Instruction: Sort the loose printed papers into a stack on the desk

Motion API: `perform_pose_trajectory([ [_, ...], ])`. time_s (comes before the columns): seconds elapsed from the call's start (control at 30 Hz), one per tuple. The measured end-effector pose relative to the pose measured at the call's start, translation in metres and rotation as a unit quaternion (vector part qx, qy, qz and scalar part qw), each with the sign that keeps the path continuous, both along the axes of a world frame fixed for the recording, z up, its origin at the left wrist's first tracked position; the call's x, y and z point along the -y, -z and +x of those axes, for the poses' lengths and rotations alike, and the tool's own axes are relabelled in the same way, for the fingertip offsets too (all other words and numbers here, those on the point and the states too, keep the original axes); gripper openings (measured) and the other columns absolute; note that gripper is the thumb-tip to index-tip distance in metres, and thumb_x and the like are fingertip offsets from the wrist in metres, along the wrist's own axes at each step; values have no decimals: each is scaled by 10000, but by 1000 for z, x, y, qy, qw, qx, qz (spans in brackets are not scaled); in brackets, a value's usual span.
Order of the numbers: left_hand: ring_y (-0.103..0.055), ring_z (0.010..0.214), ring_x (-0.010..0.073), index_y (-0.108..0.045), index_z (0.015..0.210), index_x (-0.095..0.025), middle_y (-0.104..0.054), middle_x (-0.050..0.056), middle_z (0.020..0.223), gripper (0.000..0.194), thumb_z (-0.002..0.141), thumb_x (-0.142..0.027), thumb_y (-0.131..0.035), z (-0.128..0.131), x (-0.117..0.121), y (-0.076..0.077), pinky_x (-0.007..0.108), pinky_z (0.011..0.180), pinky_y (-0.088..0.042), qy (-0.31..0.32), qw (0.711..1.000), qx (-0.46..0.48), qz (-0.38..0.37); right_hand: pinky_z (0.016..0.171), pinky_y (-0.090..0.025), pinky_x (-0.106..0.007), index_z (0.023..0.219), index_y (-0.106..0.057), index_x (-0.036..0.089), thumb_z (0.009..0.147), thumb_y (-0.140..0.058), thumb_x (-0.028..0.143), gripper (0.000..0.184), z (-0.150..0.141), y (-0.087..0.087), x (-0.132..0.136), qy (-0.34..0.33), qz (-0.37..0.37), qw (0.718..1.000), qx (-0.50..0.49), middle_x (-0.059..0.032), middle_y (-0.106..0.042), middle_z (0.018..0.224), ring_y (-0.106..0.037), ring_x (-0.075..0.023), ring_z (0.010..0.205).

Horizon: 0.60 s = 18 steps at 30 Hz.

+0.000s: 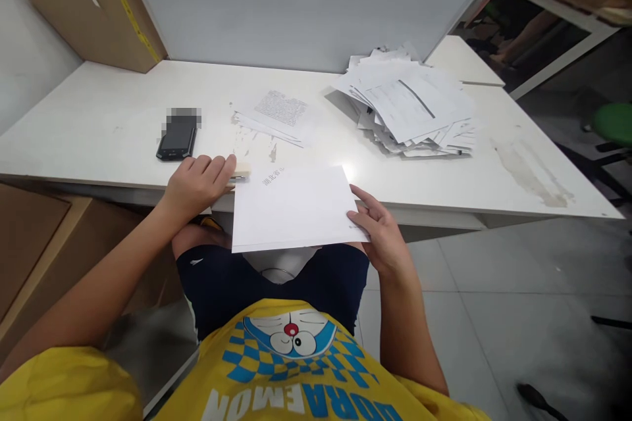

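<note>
My left hand (198,183) is wrapped round a cream stapler (241,172), whose metal-edged front pokes out past the fingers. The stapler's tip meets the upper left edge of some white paper (296,214); how far it reaches over the edge I cannot tell. On the other side, my right hand (382,230) pinches the paper's right edge, with the thumb on top. A line of grey print shows near the paper's top. The paper is held over my lap at the table's front edge, and I cannot make out how many sheets there are.
A messy pile of printed sheets (419,105) lies on the white table (118,105), back right. A few sheets (276,112) lie mid-table, left of them a black handheld device (178,138). Cardboard boxes stand at back left (89,16) and lower left (29,243).
</note>
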State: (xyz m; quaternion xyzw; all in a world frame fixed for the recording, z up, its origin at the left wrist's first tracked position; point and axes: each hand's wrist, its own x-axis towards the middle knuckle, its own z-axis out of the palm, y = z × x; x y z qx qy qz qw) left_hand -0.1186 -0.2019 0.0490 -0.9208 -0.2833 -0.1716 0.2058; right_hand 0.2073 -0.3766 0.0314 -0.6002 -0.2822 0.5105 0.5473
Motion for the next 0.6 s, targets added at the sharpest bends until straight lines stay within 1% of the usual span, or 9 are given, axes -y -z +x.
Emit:
perform_pose_trajectory([
  [0.17,-605,704,250,-650,1188,-212,-672,156,900,477,974,-543,-380,3,-2,0,385,556,-420,6,999,24,26,599,-495,-334,1352,-602,305,733,-772,393,647,1,4,1,-4,5,1000,-10,10,-599,711,-550,-176,632],
  [0.27,-607,697,238,-673,1134,-228,-680,144,891,454,981,-532,-372,3,-4,1,377,555,-424,11,999,33,26,610,-495,-336,1353,-596,308,734,-773,411,652,1,5,0,-15,10,1000,-9,11,-602,707,-564,-184,647],
  [0.37,-625,729,249,-668,1162,-232,-690,143,908,459,986,-528,-365,1,-6,2,392,601,-456,11,1000,21,15,610,-500,-337,1360,-586,305,726,-774,412,669,-1,6,-2,-13,9,1000,-20,-3,-634,733,-592,-202,689],
  [0.43,-635,754,260,-657,1193,-230,-694,144,921,463,986,-533,-374,-1,-7,2,402,628,-464,12,1000,17,12,592,-502,-328,1356,-588,299,722,-776,398,668,-2,7,-3,-8,4,1000,-30,-1,-635,726,-592,-198,679],
  [0.53,-646,802,285,-636,1229,-200,-696,161,953,505,974,-568,-401,-2,-9,1,412,648,-454,6,999,27,31,579,-499,-315,1339,-598,294,724,-772,380,645,-2,9,-2,-1,11,1000,-24,10,-624,707,-583,-184,659],
  [0.6,-646,824,297,-618,1252,-173,-693,177,970,544,970,-585,-402,-2,-11,3,413,654,-444,-3,998,33,46,609,-504,-318,1317,-612,290,721,-770,370,622,0,13,-1,14,24,1000,-8,7,-640,731,-592,-186,683],
])
